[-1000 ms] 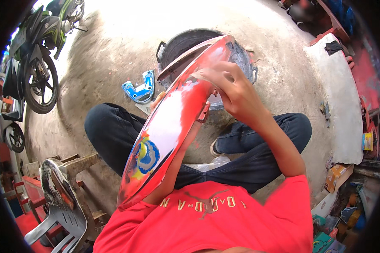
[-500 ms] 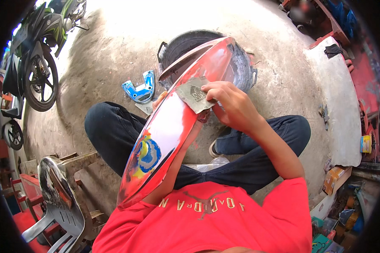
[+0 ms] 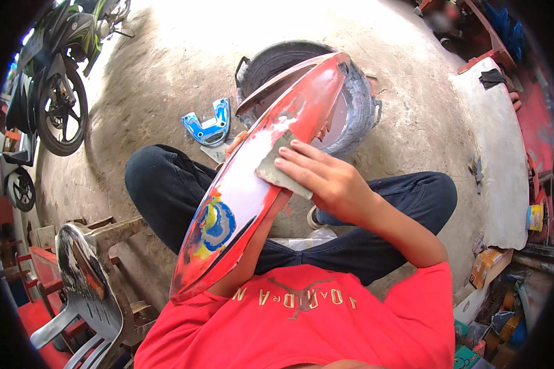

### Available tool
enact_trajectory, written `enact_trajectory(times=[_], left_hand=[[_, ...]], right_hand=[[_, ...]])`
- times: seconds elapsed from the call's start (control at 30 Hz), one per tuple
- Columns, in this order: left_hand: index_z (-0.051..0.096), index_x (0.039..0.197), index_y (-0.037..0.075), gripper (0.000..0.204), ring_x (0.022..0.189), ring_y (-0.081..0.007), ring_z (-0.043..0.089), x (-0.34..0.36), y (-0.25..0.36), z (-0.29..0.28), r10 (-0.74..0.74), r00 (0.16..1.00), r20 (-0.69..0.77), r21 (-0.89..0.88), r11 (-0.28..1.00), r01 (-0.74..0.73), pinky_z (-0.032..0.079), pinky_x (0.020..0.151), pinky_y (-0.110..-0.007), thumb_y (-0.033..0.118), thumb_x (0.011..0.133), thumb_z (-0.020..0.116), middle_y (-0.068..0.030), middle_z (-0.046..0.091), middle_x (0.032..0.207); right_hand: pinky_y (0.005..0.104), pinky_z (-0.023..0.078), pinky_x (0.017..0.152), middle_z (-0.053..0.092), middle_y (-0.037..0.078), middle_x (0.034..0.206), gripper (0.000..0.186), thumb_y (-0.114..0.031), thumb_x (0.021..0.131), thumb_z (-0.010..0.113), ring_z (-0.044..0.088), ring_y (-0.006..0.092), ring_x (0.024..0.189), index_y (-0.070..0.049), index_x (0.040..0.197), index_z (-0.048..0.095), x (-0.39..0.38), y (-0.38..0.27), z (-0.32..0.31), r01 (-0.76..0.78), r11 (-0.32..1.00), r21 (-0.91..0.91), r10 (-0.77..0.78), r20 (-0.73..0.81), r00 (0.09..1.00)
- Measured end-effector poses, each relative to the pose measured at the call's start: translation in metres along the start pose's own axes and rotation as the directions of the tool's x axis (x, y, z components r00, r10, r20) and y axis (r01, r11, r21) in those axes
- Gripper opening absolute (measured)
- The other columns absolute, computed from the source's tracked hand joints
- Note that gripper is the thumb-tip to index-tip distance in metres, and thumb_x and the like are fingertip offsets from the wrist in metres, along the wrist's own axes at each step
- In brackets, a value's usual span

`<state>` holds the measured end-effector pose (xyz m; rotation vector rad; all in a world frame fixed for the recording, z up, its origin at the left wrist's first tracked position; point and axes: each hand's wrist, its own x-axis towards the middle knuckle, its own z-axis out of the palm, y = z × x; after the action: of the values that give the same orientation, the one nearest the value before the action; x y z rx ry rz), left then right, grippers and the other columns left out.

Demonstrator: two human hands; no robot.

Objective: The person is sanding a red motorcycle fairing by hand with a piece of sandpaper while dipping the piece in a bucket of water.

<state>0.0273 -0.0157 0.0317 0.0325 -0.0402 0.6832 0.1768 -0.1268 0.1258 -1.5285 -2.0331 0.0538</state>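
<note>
A long red motorcycle body panel (image 3: 234, 178) lies slantwise across my lap, its far end over a black tub (image 3: 358, 92). Bare whitish patches show through its paint, and a blue and yellow ringed patch marks the near part. My left hand (image 3: 235, 144) grips the panel from underneath; only some fingertips show at its left edge, the rest being hidden. On the panel's upper face, my right hand (image 3: 335, 181) presses a grey-green sheet of sandpaper (image 3: 269, 168) with its fingers laid over it. The sheet's near corner sticks out past the panel's right edge.
Greyish liquid sits in the tub. A blue and white bracket-shaped part (image 3: 208, 130) lies on the concrete floor left of it. Motorcycles (image 3: 61, 104) stand at the far left, a worn plastic chair (image 3: 98, 307) at near left. A pale ledge (image 3: 501, 184) runs along the right.
My right hand has flattened over the sandpaper and slid slightly nearer along the panel. Earlier it pinched the sheet's right edge, with the printed side showing. The left hand keeps its hold.
</note>
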Motion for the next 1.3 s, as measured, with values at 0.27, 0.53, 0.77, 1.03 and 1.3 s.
enact_trajectory(times=[0.27,0.53,0.77,1.03,1.3], left_hand=[[0.051,0.144,0.006,0.058,0.134,-0.0267,0.055,0.002,0.001,0.017,-0.077,0.991,-0.111,-0.062,0.996,0.07,0.04,0.117,-0.044,0.046,0.101,0.049,-0.0157,0.058,0.146],[0.055,0.141,0.004,0.056,0.127,-0.0267,0.062,0.005,-0.007,0.04,-0.051,0.983,-0.176,-0.058,0.997,0.041,0.044,0.114,-0.045,0.044,0.103,0.051,-0.0166,0.061,0.142],[0.057,0.14,0.004,0.054,0.128,-0.0267,0.062,0.007,-0.013,0.035,0.042,0.962,-0.269,0.059,0.998,-0.027,0.046,0.113,-0.045,0.044,0.104,0.049,-0.0167,0.063,0.14],[0.06,0.136,0.001,0.054,0.12,-0.032,0.067,0.012,-0.014,0.057,-0.155,0.982,-0.109,-0.143,0.98,0.139,0.05,0.109,-0.048,0.041,0.102,0.05,-0.0192,0.068,0.133],[0.057,0.139,0.002,0.056,0.127,-0.0309,0.062,0.01,-0.008,0.047,-0.119,0.983,-0.142,-0.136,0.986,0.1,0.045,0.113,-0.05,0.043,0.102,0.049,-0.02,0.064,0.139]], right_hand=[[0.0448,0.044,0.117,0.056,0.022,0.148,0.052,-0.002,0.093,0.05,0.052,0.0365,0.14,0.003,0.144,0.053,0.005,0.003,-0.007,-0.039,0.999,0.012,0.038,0.099,0.994],[0.0464,0.044,0.117,0.057,0.023,0.147,0.055,0.003,0.091,0.051,0.054,0.0357,0.139,0.002,0.145,0.053,0.004,0.024,-0.002,-0.062,0.998,0.01,0.061,0.081,0.995],[0.045,0.047,0.114,0.058,0.024,0.144,0.057,0.003,0.089,0.056,0.056,0.0367,0.136,0.001,0.146,0.053,-0.003,0.045,-0.002,-0.179,0.984,-0.015,0.18,0.052,0.982],[0.0445,0.048,0.113,0.059,0.025,0.143,0.05,-0.002,0.093,0.052,0.059,0.0376,0.133,0.005,0.142,0.054,-0.009,0.059,0.003,-0.205,0.972,-0.114,0.206,-0.007,0.979],[0.0459,0.044,0.116,0.062,0.025,0.14,0.044,-0.006,0.095,0.052,0.059,0.0344,0.135,0.006,0.137,0.06,0.003,0.043,-0.003,-0.088,0.995,-0.041,0.089,0.034,0.995]])
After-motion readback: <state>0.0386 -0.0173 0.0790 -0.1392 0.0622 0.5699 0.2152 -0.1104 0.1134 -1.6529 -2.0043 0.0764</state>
